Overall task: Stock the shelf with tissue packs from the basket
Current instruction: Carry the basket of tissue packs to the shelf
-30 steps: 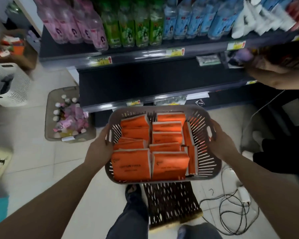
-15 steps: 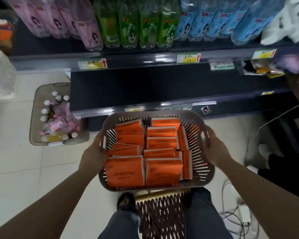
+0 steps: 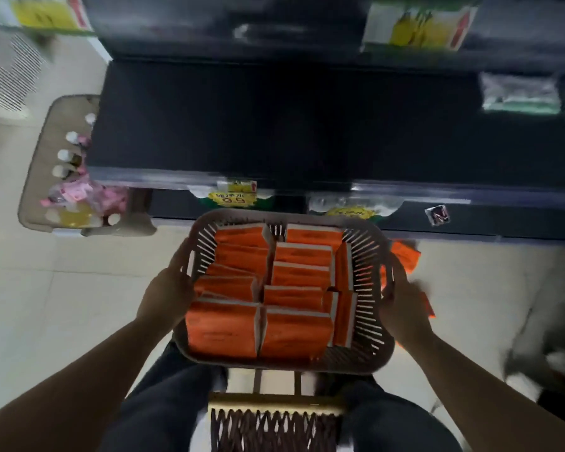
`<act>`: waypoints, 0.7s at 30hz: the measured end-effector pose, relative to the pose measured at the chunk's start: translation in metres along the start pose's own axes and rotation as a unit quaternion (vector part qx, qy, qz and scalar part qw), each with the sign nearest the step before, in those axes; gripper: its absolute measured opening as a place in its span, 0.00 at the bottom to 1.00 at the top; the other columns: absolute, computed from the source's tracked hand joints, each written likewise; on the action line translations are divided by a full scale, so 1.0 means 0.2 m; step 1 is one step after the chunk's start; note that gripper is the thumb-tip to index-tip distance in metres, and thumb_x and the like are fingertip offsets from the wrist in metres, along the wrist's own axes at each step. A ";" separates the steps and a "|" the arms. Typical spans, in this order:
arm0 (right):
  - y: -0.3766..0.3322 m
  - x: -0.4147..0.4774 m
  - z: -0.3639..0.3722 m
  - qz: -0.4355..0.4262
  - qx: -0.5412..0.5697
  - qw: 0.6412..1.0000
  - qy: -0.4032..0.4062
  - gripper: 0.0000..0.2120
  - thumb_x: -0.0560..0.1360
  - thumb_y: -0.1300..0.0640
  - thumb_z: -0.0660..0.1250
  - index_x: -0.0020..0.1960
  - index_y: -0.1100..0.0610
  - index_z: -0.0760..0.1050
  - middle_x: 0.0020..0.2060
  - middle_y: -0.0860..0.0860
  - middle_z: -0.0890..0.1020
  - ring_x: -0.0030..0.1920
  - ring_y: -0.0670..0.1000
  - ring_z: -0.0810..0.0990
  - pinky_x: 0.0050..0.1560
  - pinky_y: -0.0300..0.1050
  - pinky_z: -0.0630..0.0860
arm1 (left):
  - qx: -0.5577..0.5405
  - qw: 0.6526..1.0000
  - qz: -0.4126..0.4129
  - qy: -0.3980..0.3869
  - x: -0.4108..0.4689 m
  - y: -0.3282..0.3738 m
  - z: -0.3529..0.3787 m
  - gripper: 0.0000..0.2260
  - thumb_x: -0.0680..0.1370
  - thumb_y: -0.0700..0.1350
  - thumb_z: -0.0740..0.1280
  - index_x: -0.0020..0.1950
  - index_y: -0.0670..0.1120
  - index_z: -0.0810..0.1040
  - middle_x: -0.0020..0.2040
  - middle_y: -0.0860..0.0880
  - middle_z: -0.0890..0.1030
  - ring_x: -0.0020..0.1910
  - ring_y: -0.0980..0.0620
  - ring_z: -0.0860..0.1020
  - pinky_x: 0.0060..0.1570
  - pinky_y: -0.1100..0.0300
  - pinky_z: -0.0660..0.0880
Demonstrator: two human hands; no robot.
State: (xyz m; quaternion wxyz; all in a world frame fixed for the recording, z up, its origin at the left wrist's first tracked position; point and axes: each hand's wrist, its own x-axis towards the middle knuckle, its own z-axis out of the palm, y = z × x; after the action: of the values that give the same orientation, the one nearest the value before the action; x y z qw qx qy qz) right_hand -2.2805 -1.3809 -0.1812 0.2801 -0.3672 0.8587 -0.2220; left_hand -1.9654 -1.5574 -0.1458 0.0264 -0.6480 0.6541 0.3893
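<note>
Right now a person stands facing the dark shelf and holds a slatted basket level between both hands, just in front of the shelf's lower edge. The left hand has its grip wrapped on the basket's left side, fingers hooked up by the handle slot. The right hand has its grip curled over the right rim. The orange tissue packs fill the basket in close rows, most lying flat and a few standing on edge along the right side. More orange shows just outside the right rim, but it is too blurred to tell what it is. Yellow price tags hang from the shelf's front rail. On the floor to the left sits a beige crate of white-capped bottles and pink packets. A woven stool stands between the person's legs, below the basket.
</note>
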 end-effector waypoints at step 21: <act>0.58 0.59 1.01 0.016 0.035 0.999 -0.031 0.28 0.74 0.46 0.59 0.72 0.41 0.57 0.45 0.47 0.73 0.43 0.50 0.73 0.41 0.48 0.73 | -0.014 0.999 0.037 0.002 0.92 -0.62 0.81 0.34 0.78 0.40 0.63 0.76 0.63 0.50 0.38 0.59 0.75 0.36 0.61 0.75 0.33 0.60 0.71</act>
State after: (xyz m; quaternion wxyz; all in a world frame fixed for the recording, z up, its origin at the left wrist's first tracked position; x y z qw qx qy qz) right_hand -2.2756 -1.4325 -0.4371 0.3232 -0.3501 0.8471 -0.2355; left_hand -1.9618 -1.6042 -0.4165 0.0014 -0.6249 0.6719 0.3977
